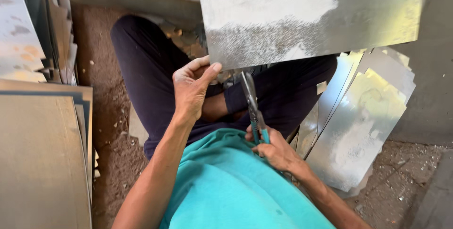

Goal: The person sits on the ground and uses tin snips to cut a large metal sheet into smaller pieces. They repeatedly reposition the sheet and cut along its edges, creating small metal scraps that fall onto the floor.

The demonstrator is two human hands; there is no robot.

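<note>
A large shiny metal sheet (302, 16) fills the upper middle of the head view. My left hand (191, 87) pinches its lower left edge, thumb on top. My right hand (273, 151) grips the teal handles of a pair of tin snips (251, 104). The snips' blades point up and meet the sheet's lower edge. I sit cross-legged in dark trousers and a teal shirt, with the sheet over my lap.
Several cut metal sheets (363, 125) lean in a fan at the right. More stacked sheets (42, 153) stand at the left. Brown dirt floor (113, 116) with small metal offcuts lies between. A grey wall (436, 68) is at far right.
</note>
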